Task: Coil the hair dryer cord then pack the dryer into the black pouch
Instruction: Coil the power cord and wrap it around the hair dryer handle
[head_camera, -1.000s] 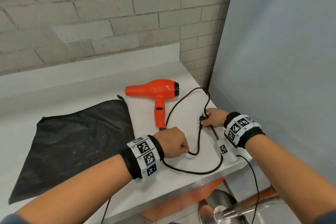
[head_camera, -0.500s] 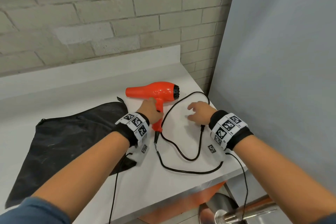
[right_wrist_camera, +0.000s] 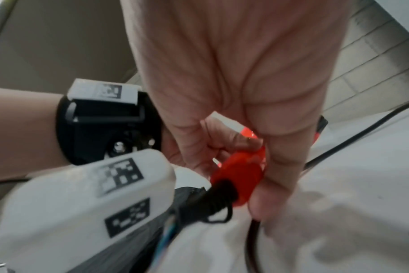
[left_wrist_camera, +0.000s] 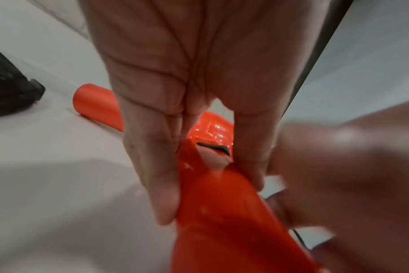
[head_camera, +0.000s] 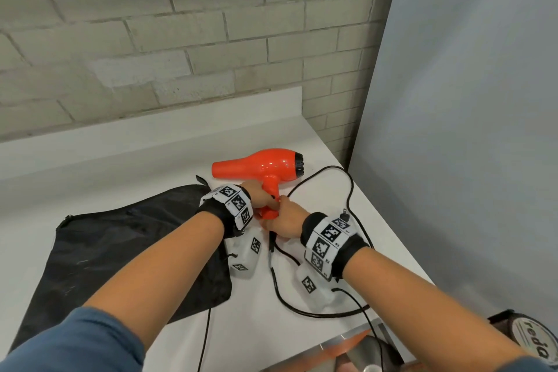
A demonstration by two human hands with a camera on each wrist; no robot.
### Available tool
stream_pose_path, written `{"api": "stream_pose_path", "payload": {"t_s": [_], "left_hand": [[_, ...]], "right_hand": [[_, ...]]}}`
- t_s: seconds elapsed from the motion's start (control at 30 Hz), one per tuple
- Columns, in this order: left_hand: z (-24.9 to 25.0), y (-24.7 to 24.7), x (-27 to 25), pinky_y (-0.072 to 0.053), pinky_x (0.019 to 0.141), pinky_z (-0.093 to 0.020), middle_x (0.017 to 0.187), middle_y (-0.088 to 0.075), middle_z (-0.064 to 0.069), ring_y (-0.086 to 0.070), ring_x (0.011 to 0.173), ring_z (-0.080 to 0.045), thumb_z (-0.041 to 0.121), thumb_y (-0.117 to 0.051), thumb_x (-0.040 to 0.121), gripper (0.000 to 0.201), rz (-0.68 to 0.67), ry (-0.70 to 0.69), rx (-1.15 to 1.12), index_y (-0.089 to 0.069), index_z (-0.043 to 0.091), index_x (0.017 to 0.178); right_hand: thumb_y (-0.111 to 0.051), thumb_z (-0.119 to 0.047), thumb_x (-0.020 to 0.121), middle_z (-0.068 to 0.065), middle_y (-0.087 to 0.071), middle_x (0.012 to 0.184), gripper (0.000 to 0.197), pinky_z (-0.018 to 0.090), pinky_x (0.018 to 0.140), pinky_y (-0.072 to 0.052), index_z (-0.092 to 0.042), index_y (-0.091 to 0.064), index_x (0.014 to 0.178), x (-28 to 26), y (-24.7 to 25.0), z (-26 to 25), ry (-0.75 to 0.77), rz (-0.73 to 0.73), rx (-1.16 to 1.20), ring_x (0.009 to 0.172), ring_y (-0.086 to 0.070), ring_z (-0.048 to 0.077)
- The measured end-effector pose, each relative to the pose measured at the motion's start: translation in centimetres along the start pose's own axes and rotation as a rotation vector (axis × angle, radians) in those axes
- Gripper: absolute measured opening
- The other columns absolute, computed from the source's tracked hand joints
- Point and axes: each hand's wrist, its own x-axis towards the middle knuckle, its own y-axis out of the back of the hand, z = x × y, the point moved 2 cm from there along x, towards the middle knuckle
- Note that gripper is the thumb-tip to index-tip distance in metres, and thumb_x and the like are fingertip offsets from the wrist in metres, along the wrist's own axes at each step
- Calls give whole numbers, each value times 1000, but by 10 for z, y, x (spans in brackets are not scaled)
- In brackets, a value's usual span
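Observation:
An orange hair dryer [head_camera: 262, 165] lies on the white counter [head_camera: 136, 160] with its nozzle pointing left. My left hand [head_camera: 256, 197] grips its handle; in the left wrist view the fingers [left_wrist_camera: 152, 175] and thumb wrap the orange handle [left_wrist_camera: 222, 212]. My right hand [head_camera: 283, 217] holds the handle's butt end [right_wrist_camera: 238, 175], where the black cord [right_wrist_camera: 213, 201] comes out. The cord [head_camera: 350, 190] loops loosely to the right and front, and its plug [head_camera: 344, 216] lies by my right wrist. The black pouch [head_camera: 120, 244] lies flat to the left.
A brick wall stands behind the counter and a grey panel [head_camera: 468, 130] closes the right side. The counter's front edge [head_camera: 347, 338] is near my forearms. A round labelled object [head_camera: 531, 338] sits below at the bottom right. Thin sensor cables hang from both wristbands.
My left hand left the cord and took the dryer's handle. My right hand let go of the plug and moved left to the handle's end. The plug now lies on the counter.

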Motion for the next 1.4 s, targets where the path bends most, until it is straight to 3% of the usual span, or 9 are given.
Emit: {"api": "stream_pose_path", "payload": {"t_s": [0.1, 0.27, 0.4, 0.53, 0.7, 0.9, 1.1, 1.27, 1.4], "left_hand": [[4, 0, 2, -56, 81, -39, 107, -65, -16, -64, 96, -30, 15, -68, 76, 33, -52, -68, -1, -59, 6, 107], [2, 1, 2, -53, 75, -32, 123, -55, -11, -57, 102, -24, 28, -54, 89, 46, -25, -165, -73, -46, 9, 130], [-9, 23, 10, -40, 99, -41, 139, -35, -12, -41, 124, -33, 42, -65, 76, 78, 203, -141, 564, -25, 24, 141], [-8, 29, 9, -41, 96, -48, 138, -31, -13, -39, 122, -35, 35, -73, 68, 95, 316, -150, 683, -13, 31, 142], [-11, 20, 8, -44, 89, -35, 120, -59, -12, -57, 107, -30, 32, -64, 78, 69, 121, -149, 615, -30, 16, 137], [-15, 5, -11, -40, 94, -33, 128, -54, -13, -53, 114, -29, 45, -50, 87, 57, 70, -111, 573, -41, 10, 130], [-31, -8, -29, -47, 88, -33, 125, -57, -10, -57, 108, -27, 48, -49, 87, 57, -47, -33, 439, -45, 9, 129], [-35, 0, -40, -48, 80, -29, 115, -63, -9, -60, 102, -23, 56, -47, 84, 60, -63, -23, 567, -51, 11, 125], [-5, 23, -57, -37, 104, -36, 140, -43, -11, -43, 126, -26, 37, -56, 85, 65, 200, -247, 474, -28, 19, 141]], "right_hand": [[-65, -22, 81, 7, -55, 98, 50, 26, 59, -47, -7, -40, 122, 2, 5, 1, 12, 120, 81, 85, -56, 23], [-48, -14, 88, 7, -55, 90, 26, 37, 67, -51, -8, -47, 113, -4, 28, -3, 28, 197, 177, 80, -56, 25], [-46, -18, 91, 4, -50, 77, 42, 27, 57, -51, -9, -36, 130, -16, 57, 5, -35, 210, 287, 64, -52, 17], [-52, -13, 89, 6, -55, 73, 41, 22, 55, -51, -6, -41, 127, -29, 82, 12, -56, 177, 251, 59, -53, 14], [-56, -7, 86, 15, -59, 91, 8, 28, 68, -52, -9, -55, 94, -42, 104, 12, -22, 223, 350, 64, -58, 20], [-61, -10, 78, 10, -59, 101, 32, 50, 92, -50, -15, -50, 108, -47, 121, 5, 141, 490, 289, 103, -60, 32], [-50, -7, 91, -5, -44, 122, 46, 31, 69, -56, -15, -37, 135, -56, 107, -17, 312, 364, 277, 75, -64, 24], [-41, -12, 96, -8, -54, 78, 41, 10, 42, -46, -20, -40, 136, -56, 99, -32, 365, 429, 169, 53, -53, 11], [-42, -14, 95, -6, -50, 95, 39, 10, 62, -43, -18, -43, 135, -54, 99, -38, 419, 468, 78, 63, -39, -7]]}}
